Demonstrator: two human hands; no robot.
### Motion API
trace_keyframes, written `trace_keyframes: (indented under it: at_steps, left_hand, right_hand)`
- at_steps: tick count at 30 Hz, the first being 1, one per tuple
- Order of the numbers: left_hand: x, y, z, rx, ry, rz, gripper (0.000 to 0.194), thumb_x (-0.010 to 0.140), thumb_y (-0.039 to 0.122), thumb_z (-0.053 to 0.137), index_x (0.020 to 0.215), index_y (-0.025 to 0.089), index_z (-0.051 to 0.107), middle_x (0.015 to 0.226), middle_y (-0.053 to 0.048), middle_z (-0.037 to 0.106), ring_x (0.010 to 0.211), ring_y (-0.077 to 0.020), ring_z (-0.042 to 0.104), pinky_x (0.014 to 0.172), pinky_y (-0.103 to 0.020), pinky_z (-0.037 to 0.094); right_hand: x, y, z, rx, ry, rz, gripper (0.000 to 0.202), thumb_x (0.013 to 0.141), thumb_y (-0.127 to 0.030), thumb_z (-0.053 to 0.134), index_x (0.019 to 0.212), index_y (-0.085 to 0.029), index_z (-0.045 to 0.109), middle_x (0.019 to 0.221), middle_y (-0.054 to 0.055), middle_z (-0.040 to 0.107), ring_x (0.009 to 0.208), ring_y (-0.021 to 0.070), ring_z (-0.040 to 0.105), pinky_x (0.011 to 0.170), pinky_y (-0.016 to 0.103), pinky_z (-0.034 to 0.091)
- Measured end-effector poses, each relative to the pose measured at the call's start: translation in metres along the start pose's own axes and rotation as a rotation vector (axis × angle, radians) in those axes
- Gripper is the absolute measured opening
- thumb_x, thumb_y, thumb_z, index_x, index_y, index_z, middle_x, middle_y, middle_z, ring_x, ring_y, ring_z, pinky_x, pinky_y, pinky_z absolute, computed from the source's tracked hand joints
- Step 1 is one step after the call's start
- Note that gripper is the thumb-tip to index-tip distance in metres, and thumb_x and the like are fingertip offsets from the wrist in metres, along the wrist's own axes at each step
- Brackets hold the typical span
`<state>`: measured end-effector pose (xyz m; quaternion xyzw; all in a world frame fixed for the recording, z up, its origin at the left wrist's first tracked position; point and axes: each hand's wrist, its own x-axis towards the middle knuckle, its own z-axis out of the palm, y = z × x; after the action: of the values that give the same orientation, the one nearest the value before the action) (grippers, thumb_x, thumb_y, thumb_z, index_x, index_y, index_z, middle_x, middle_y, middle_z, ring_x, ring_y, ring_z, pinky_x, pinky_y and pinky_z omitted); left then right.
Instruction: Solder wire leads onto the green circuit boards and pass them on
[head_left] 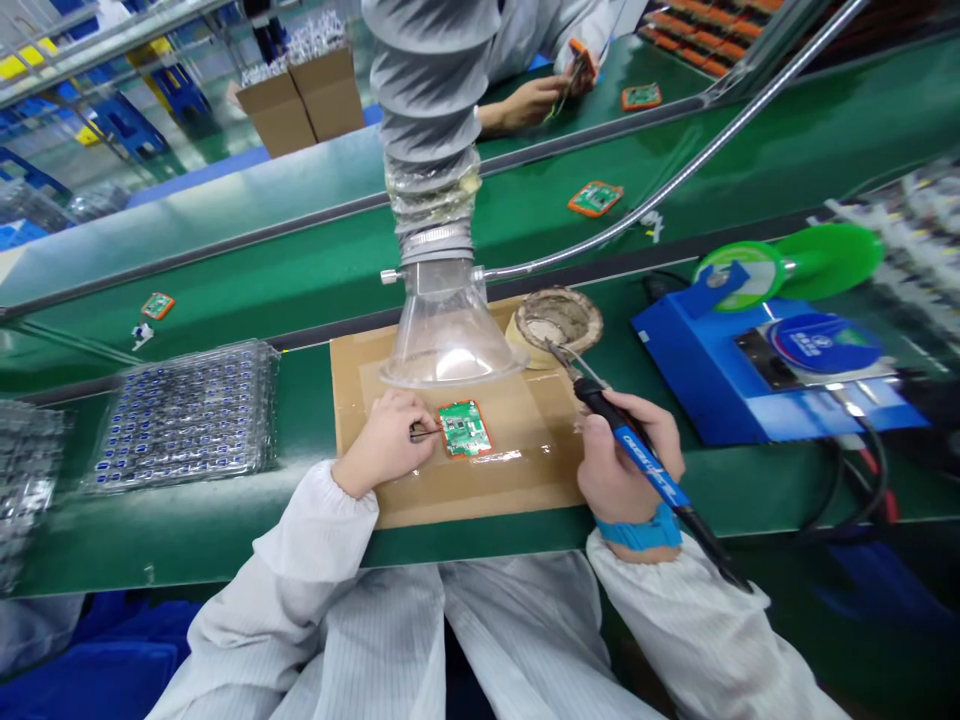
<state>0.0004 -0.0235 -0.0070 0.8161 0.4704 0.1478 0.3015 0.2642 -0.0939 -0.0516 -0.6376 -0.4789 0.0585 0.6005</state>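
My right hand (626, 460) is wrapped round a blue and black soldering iron (645, 462), its tip at the near rim of a round, crusted pot (559, 318). A green circuit board (466, 428) with an orange edge lies on the cardboard sheet (532, 490). Just left of that board, my left hand (391, 440) is closed with its fingertips round a small dark part with thin leads (424, 432). The leads reach the board's left edge; whether they are joined to it I cannot tell. Above the board hangs a clear fume hood (454, 335).
A grey hose (435, 110) holds the hood. Stacked clear trays of small parts (187, 415) stand left. At right is a blue solder feeder (697, 370) with a green reel (787, 262). Boards lie on the green belt (300, 290). Across it, a co-worker's hands (532, 103) hold an orange-edged piece.
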Motion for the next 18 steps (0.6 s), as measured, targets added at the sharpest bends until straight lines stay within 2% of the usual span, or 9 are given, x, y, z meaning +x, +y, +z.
trace_keyframes:
  at_steps: [3, 5, 7, 9, 11, 12, 15, 16, 18]
  left_hand:
    - [0.000, -0.001, -0.005, -0.027, -0.001, 0.005, 0.013, 0.081, 0.012, 0.064, 0.072, 0.020, 0.059, 0.099, -0.007, 0.065, 0.104, -0.0249, 0.056, 0.096, -0.042, 0.048]
    - [0.000, -0.006, -0.013, -0.158, -0.017, -0.057, 0.013, 0.085, 0.017, 0.060, 0.074, 0.020, 0.054, 0.098, -0.006, 0.066, 0.103, -0.0237, 0.059, 0.095, -0.042, 0.049]
    - [-0.001, -0.016, -0.025, -0.399, -0.108, -0.166, 0.018, 0.089, 0.029, 0.060, 0.077, 0.021, 0.051, 0.094, -0.005, 0.069, 0.095, -0.0217, 0.063, 0.088, -0.039, 0.052]
    - [-0.004, -0.028, -0.038, -0.694, -0.266, -0.293, 0.028, 0.089, 0.042, 0.064, 0.079, 0.021, 0.050, 0.088, -0.005, 0.071, 0.085, -0.0206, 0.068, 0.079, -0.036, 0.054]
    - [-0.009, -0.040, -0.050, -0.932, -0.391, -0.406, 0.035, 0.085, 0.046, 0.072, 0.081, 0.020, 0.050, 0.086, -0.007, 0.073, 0.080, -0.0216, 0.072, 0.072, -0.033, 0.055]
    - [-0.011, -0.046, -0.056, -1.010, -0.403, -0.454, 0.037, 0.082, 0.045, 0.076, 0.081, 0.020, 0.050, 0.087, -0.008, 0.074, 0.079, -0.0225, 0.073, 0.069, -0.032, 0.055]
    - [-0.013, -0.062, -0.072, -1.111, -0.261, -0.521, 0.038, 0.075, 0.039, 0.083, 0.081, 0.019, 0.051, 0.085, -0.007, 0.074, 0.072, -0.0234, 0.074, 0.063, -0.031, 0.056]
    - [-0.011, -0.066, -0.077, -1.120, -0.166, -0.513, 0.036, 0.076, 0.038, 0.081, 0.081, 0.019, 0.051, 0.084, -0.007, 0.074, 0.070, -0.0232, 0.074, 0.063, -0.032, 0.056]
    - [-0.002, -0.076, -0.084, -1.114, 0.110, -0.437, 0.030, 0.081, 0.039, 0.075, 0.083, 0.018, 0.053, 0.090, -0.010, 0.075, 0.079, -0.0238, 0.075, 0.071, -0.035, 0.059]
  right_hand:
    - [0.000, -0.001, 0.003, 0.037, 0.007, 0.057, 0.027, 0.093, -0.041, 0.067, 0.111, -0.020, 0.066, 0.108, 0.012, 0.072, 0.098, 0.0291, 0.074, 0.089, 0.049, 0.060]
    - [0.002, -0.002, 0.004, 0.052, 0.022, 0.073, 0.027, 0.092, -0.041, 0.067, 0.110, -0.021, 0.066, 0.106, 0.012, 0.072, 0.095, 0.0288, 0.074, 0.087, 0.049, 0.060]
    - [0.005, -0.003, 0.004, 0.060, 0.029, 0.067, 0.025, 0.092, -0.040, 0.067, 0.108, -0.021, 0.067, 0.103, 0.011, 0.072, 0.094, 0.0283, 0.074, 0.086, 0.048, 0.061]
    - [0.007, -0.005, 0.004, 0.076, 0.015, 0.056, 0.023, 0.091, -0.038, 0.067, 0.107, -0.021, 0.067, 0.101, 0.010, 0.073, 0.092, 0.0272, 0.074, 0.086, 0.047, 0.061]
    - [0.008, -0.007, 0.003, 0.102, -0.006, 0.054, 0.022, 0.091, -0.035, 0.067, 0.107, -0.021, 0.066, 0.101, 0.010, 0.073, 0.090, 0.0255, 0.074, 0.085, 0.045, 0.062]
    - [0.008, -0.007, 0.003, 0.109, -0.011, 0.056, 0.021, 0.091, -0.035, 0.068, 0.107, -0.021, 0.067, 0.101, 0.010, 0.073, 0.088, 0.0248, 0.074, 0.083, 0.043, 0.062]
    - [0.008, -0.008, 0.003, 0.112, -0.012, 0.066, 0.021, 0.090, -0.035, 0.070, 0.105, -0.020, 0.067, 0.100, 0.009, 0.074, 0.085, 0.0237, 0.074, 0.080, 0.041, 0.062]
    - [0.007, -0.007, 0.003, 0.113, -0.010, 0.069, 0.022, 0.090, -0.035, 0.070, 0.105, -0.020, 0.068, 0.100, 0.009, 0.074, 0.085, 0.0235, 0.074, 0.079, 0.040, 0.062]
    - [0.006, -0.006, 0.003, 0.119, -0.010, 0.066, 0.022, 0.090, -0.035, 0.070, 0.105, -0.020, 0.068, 0.100, 0.009, 0.074, 0.084, 0.0234, 0.074, 0.078, 0.040, 0.061]
